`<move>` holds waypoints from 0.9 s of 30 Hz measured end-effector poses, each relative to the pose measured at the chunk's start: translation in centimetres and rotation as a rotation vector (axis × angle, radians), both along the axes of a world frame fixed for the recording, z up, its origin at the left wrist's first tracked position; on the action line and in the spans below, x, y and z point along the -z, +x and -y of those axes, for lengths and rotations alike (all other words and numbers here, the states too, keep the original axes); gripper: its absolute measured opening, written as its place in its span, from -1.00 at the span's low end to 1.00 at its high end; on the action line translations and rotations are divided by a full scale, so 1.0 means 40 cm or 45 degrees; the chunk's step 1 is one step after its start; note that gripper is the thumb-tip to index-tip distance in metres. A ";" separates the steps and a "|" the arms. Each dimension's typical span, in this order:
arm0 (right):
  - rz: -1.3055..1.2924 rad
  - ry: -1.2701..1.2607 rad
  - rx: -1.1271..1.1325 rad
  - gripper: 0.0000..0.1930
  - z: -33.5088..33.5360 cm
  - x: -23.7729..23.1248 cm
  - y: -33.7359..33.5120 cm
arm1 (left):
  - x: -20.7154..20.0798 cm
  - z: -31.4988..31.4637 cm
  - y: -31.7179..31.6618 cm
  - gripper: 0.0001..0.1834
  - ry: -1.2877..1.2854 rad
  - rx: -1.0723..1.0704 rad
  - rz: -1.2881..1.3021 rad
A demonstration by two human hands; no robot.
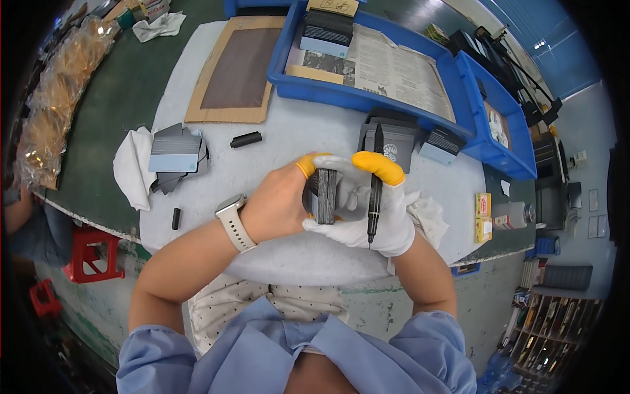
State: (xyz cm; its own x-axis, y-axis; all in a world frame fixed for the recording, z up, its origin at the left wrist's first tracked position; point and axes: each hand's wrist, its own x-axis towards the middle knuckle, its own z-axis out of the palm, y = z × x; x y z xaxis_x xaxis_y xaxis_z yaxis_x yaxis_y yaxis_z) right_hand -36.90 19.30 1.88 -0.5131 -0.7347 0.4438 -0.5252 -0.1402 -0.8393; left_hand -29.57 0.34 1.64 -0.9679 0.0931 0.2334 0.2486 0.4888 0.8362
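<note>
A thick stack of dark cards [326,197] is held edge-on between my two hands above the table. My left hand [275,203], bare but for yellow finger covers, is closed round the stack's left side. My right hand [392,220] wears a white glove with yellow fingertips. It grips a slim black marker pen [375,197], tip pointing down toward me, while its gloved fingers also touch the stack. Just beyond lies a pile of dark cards with a pale print [396,144]. At the left rests a fanned pile of grey-and-blue cards [174,154].
A black cylinder [246,139] and a small black cap [176,218] lie on the white table cover. Behind stand a blue tray [367,98] lined with newspaper and a cardboard-framed panel [239,65]. White cloths [132,169] and yellow boxes [483,217] sit at the sides.
</note>
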 end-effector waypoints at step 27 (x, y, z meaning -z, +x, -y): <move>-0.022 -0.142 -0.303 -0.18 -0.015 -0.089 -0.001 | -0.011 0.032 0.037 0.38 0.579 0.109 0.207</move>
